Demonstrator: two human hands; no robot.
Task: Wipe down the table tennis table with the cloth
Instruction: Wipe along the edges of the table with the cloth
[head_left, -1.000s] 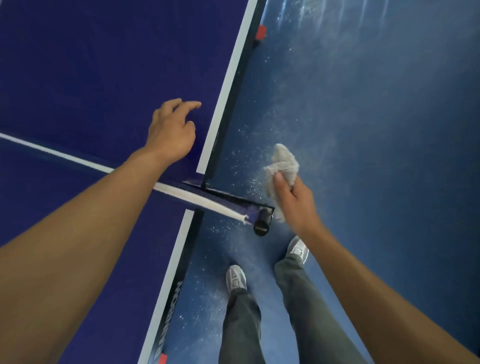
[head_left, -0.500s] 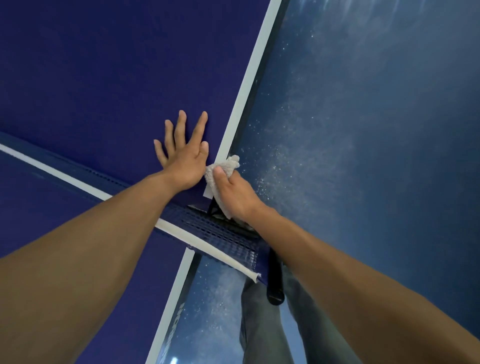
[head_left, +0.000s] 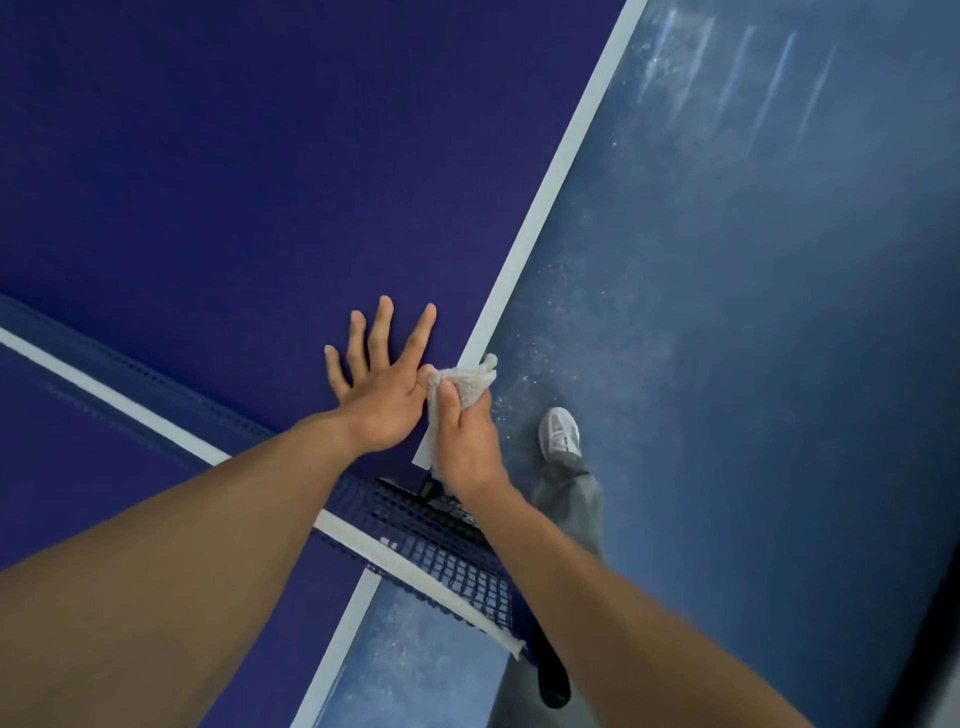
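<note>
Two bare hands are seen together at the side edge of a dark blue table tennis table (head_left: 218, 171), just beyond the net. The left hand (head_left: 382, 387) is laid flat on the blue playing surface with its palm down, all its fingers (head_left: 381, 325) straight and spread wide apart, and nothing is held in it. The right hand (head_left: 464, 447) is placed just beside it, touching at the thumb side, and its fingers are curled closed around a small crumpled grey-white terry cloth (head_left: 467, 382). The cloth is bunched up and pressed against the white sideline stripe (head_left: 545, 208) at the very edge of the table, with part of it sticking out past the fingertips and slightly over the edge. A dark blue mesh net with a white top band (head_left: 441, 564) is stretched across beneath both forearms, and its black post clamp (head_left: 551, 675) is seen hanging off the table's side. Beyond the edge, a blue floor speckled with pale dust (head_left: 727, 364) is visible, marked by faint light streaks at the upper right. One white sneaker (head_left: 560, 431) and a grey trouser leg (head_left: 574, 501) are seen on that floor, close beside the right wrist.
</note>
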